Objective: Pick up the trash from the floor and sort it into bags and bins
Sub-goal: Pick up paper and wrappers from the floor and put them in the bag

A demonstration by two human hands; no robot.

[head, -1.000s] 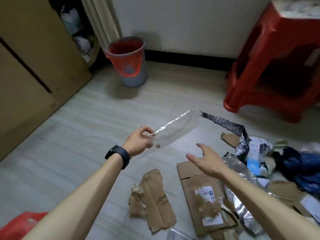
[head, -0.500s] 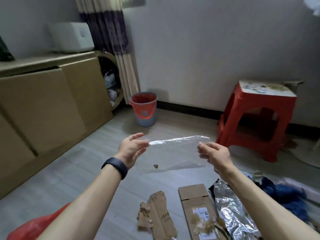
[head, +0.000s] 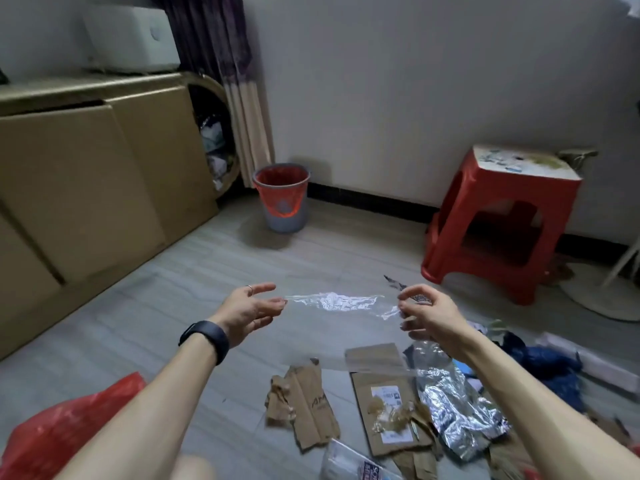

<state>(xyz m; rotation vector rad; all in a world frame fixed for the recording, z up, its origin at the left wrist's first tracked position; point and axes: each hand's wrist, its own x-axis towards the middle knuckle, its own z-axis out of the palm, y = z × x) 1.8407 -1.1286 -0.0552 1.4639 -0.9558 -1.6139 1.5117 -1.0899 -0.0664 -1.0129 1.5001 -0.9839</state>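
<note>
The clear film (head: 337,303) is up in the air, stretched between both hands above the floor (head: 138,323) and the cardboard (head: 308,410) scraps. The left hand (head: 247,311) pinches one end at its fingertips with the other fingers loose, and the right hand (head: 427,315) has its fingers curled round the other end. It looks feather-light, limp and slick, likely to sag, cling and slide out of a lazy pinch, so I'd grip the edges firmly or bunch it into one fist before it goes to the bin (head: 282,202) by the wall or the red bag (head: 52,441) at lower left.
</note>
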